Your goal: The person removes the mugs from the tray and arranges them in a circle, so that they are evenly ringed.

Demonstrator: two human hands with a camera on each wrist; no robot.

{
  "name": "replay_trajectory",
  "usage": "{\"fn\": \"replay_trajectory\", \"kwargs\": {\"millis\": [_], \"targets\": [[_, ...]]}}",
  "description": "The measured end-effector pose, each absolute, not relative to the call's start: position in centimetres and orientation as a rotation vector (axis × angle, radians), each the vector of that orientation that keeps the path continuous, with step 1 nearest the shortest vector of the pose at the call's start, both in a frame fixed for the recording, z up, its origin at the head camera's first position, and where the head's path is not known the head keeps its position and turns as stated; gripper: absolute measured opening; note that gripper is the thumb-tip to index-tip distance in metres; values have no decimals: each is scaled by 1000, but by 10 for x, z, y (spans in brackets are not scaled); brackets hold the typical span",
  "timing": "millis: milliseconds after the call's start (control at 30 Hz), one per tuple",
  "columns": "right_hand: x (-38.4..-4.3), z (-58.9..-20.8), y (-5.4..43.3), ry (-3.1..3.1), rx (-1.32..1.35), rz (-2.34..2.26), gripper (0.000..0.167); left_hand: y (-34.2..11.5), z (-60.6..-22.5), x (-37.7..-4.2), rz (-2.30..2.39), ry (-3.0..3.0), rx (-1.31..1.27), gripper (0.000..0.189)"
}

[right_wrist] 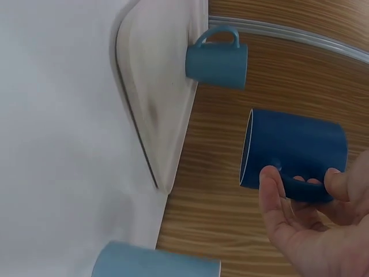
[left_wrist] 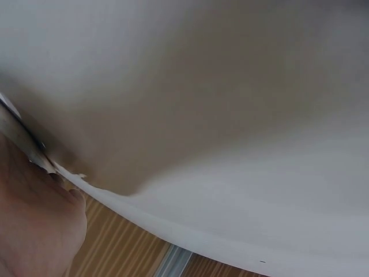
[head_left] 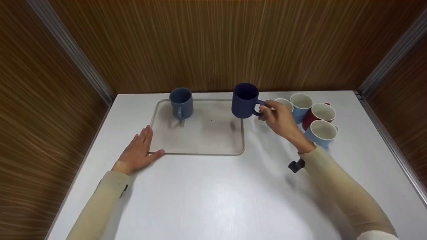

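Observation:
My right hand point(head_left: 278, 116) grips a dark blue mug point(head_left: 245, 101) by its handle. The mug is upright, raised over the right end of a pale tray point(head_left: 200, 143). In the right wrist view the fingers point(right_wrist: 275, 208) curl round the handle of the dark blue mug point(right_wrist: 300, 147). A grey-blue mug point(head_left: 181, 103) stands at the tray's back left, its handle facing the front. My left hand point(head_left: 136, 151) lies flat at the tray's front left corner, fingers straight along its edge and thumb out to the side.
To the right of the tray several mugs stand close together: a red mug point(head_left: 319, 115), light blue mugs point(head_left: 322, 133) and one partly hidden behind the right hand. Wood-patterned panels point(head_left: 213, 46) border the white table point(head_left: 206, 193) at the back and sides.

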State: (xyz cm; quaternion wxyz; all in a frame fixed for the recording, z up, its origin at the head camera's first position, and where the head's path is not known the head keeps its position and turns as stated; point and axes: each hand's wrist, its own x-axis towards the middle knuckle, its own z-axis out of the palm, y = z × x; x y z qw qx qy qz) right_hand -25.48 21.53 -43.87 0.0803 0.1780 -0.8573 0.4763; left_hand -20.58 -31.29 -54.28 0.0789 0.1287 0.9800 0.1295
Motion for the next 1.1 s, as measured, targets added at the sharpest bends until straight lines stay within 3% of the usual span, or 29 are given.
{"fn": "replay_trajectory", "kwargs": {"millis": [733, 1100], "targets": [[-233, -447, 290, -2589, 700, 1275, 23, -315, -545, -203, 382, 2946, 395, 112], [-219, -457, 303, -2682, 609, 1269, 28, -315, -545, -204, 361, 2942, 397, 114]]}}
